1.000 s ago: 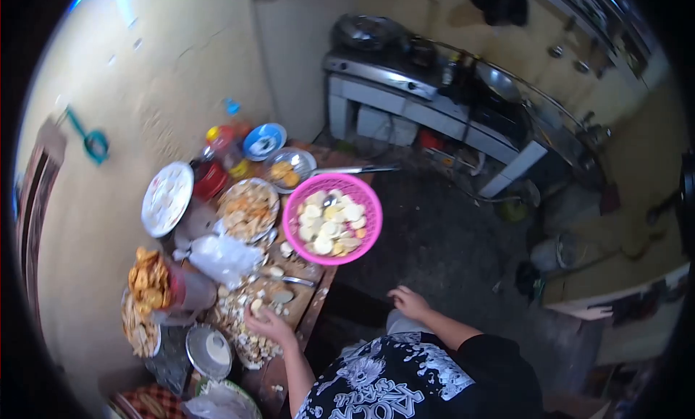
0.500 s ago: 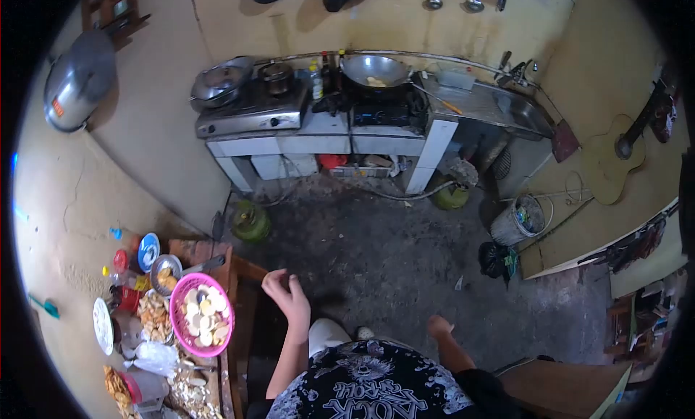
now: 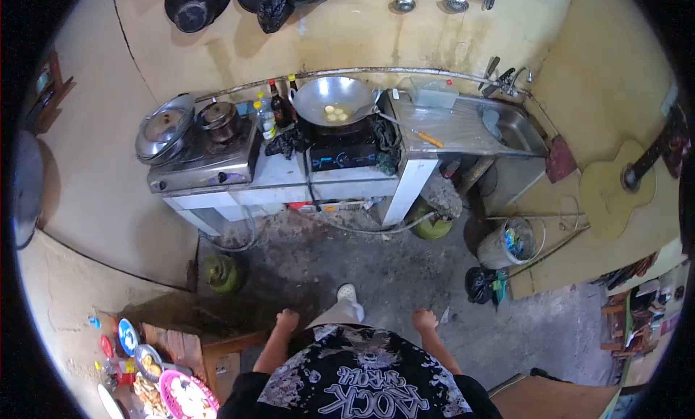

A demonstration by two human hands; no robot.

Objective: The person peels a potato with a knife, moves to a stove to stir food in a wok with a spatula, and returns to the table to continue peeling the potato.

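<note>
Holds left hand (image 3: 287, 320) and right hand (image 3: 425, 320) well apart at lower centre, with fingers curled and nothing visible in either; cannot tell how tightly. Touches nothing that shows. Faces the wok (image 3: 315, 93) at upper centre, well apart and almost straight up the frame from the gap between both hands, slightly nearer to the left one. Has a spatula (image 3: 430, 139) across the wok's right rim, with long axis slanting down to the right and handle end toward the right hand's side. Contains a few pale slices (image 3: 342, 117) at the bottom of the wok. Has lidded pan (image 3: 165, 126) and pot (image 3: 219, 118) to the wok's left, hiding any contents. Shows more pale pieces in the pink basket (image 3: 166, 390) at lower left, on the left hand's side, and golden ones in the strainer beside it. Includes a bucket (image 3: 496, 251) of colourful litter at right.
</note>
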